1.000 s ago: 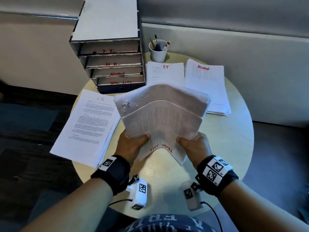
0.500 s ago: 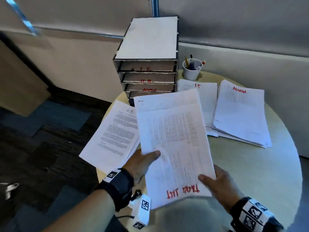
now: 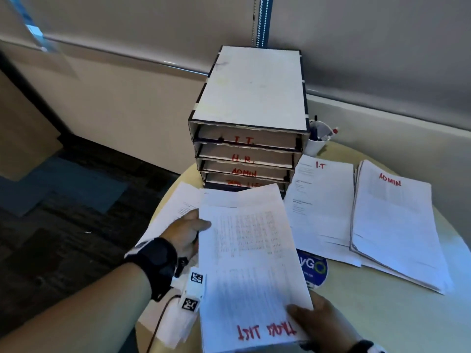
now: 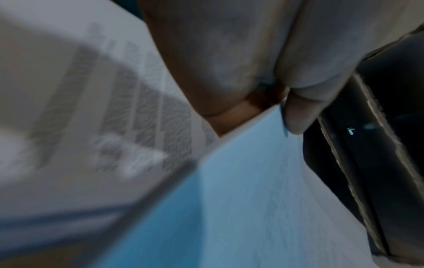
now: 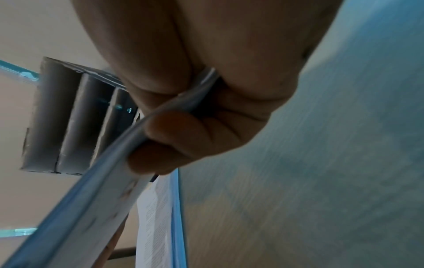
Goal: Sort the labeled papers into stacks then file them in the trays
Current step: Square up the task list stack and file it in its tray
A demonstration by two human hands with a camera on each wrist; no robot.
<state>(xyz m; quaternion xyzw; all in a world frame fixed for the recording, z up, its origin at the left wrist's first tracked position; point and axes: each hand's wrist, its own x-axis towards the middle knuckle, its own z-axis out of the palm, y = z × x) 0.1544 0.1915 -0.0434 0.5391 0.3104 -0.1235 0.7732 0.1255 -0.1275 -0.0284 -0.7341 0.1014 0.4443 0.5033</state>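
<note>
Above the near edge of the round pale counter [image 3: 382, 327], the head view shows the white task-list paper stack with red lettering [image 3: 249, 263] now flattened and swung towards the grey four-slot cardboard tray rack [image 3: 249, 103] at the far edge, where a second ago it was bowed upright between both hands; I judge filing into the bottom slot comes next. The left hand [image 3: 186, 233] pinches its left edge, the right hand [image 3: 321, 324] its near corner. White I.T. stack [image 3: 321, 200] and white ADMIN stack [image 3: 392, 225] lie beside the rack, unfiled. From the left wrist, blurred, the thumb presses the sheet edge. From the right wrist, the grip is clenched on the stack's edge, the rack beyond.
</note>
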